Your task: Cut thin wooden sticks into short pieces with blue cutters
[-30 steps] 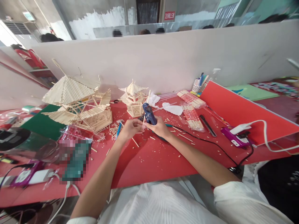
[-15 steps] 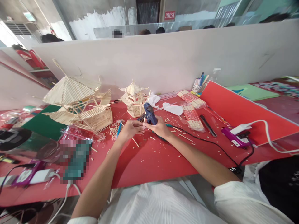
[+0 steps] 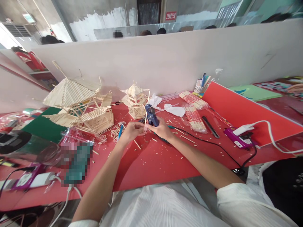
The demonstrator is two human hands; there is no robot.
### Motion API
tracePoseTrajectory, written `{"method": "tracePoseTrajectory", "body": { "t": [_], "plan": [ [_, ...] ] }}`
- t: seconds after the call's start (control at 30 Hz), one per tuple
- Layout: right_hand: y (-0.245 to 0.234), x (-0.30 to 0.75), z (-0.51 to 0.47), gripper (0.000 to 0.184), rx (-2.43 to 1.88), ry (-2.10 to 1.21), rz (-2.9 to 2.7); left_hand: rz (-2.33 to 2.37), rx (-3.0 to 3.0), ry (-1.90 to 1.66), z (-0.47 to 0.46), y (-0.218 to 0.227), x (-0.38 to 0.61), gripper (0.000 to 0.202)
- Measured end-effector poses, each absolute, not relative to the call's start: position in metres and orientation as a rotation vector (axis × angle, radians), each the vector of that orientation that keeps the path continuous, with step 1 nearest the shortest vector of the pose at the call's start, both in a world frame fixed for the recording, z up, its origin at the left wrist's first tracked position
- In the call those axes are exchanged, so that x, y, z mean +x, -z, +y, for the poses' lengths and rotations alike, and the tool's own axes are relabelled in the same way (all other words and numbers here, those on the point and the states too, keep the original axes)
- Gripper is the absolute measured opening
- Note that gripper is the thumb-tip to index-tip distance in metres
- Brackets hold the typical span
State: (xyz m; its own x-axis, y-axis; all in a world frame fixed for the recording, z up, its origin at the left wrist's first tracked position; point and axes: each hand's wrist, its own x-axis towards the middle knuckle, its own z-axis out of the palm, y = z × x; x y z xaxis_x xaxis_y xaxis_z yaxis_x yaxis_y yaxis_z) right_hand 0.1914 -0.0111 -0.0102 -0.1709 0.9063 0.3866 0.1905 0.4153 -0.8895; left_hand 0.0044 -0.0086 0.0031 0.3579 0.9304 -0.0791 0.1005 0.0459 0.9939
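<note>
Both closed, left hand (image 3: pixel 132 130) holds stick (image 3: pixel 148 98), right hand (image 3: pixel 163 128) blue tool (image 3: pixel 151 116).

Matt wood and smooth plastic.
The stick (image 3: pixel 148 98) and models (image 3: pixel 134 92) are made of bare, matt wood, with ridged roofs (image 3: pixel 68 91); the tool (image 3: pixel 151 115) is cased in smooth plastic; the packs (image 3: pixel 194 119) are wrapped in glossy film.

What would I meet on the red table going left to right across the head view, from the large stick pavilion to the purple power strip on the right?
Large stick pavilion → small stick pavilion → dark blue tool → white crumpled sheet → nearer wrapped stick bundle → black pen-like tool → purple power strip.
</note>
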Motion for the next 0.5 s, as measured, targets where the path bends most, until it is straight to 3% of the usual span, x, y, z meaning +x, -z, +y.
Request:
{"method": "tracePoseTrajectory", "body": {
  "t": [0.5],
  "plan": [
    [-0.038,0.259,-0.005,0.044,-1.161,-0.659,-2.154,1.100,1.337,-0.988,-0.004,-0.004,-0.003,0.047]
  ]
}}
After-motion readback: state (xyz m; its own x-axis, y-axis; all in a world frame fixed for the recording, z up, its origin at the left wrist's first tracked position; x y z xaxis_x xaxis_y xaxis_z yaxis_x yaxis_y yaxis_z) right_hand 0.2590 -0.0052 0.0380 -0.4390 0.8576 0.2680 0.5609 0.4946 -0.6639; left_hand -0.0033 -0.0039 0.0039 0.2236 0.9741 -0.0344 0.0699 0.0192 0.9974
